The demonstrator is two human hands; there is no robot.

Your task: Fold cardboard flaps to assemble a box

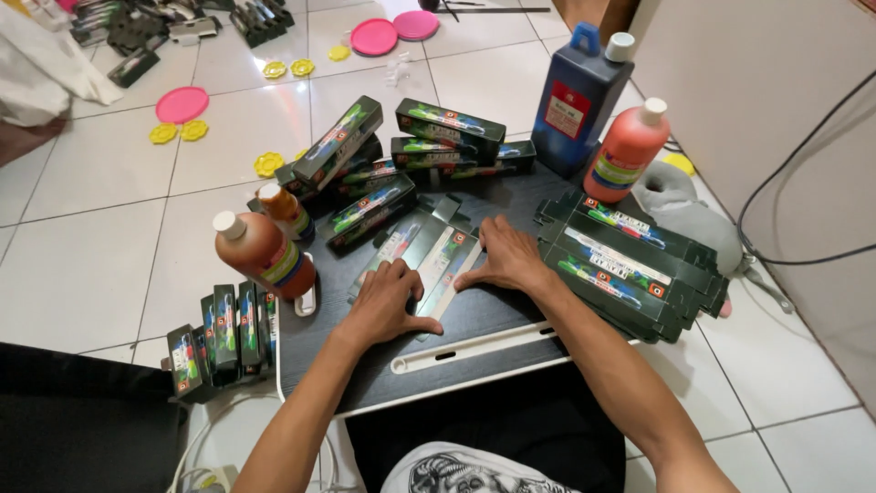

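The flattened carton lies unfolded on the dark lap table, black with white panels and small red marks. The left hand presses its near end, fingers spread flat. The right hand presses its right edge, fingers apart. A stack of flat cartons lies right; assembled boxes lie far

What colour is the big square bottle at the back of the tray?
Dark blue bottle, with a blue cap and a white cap; head view.
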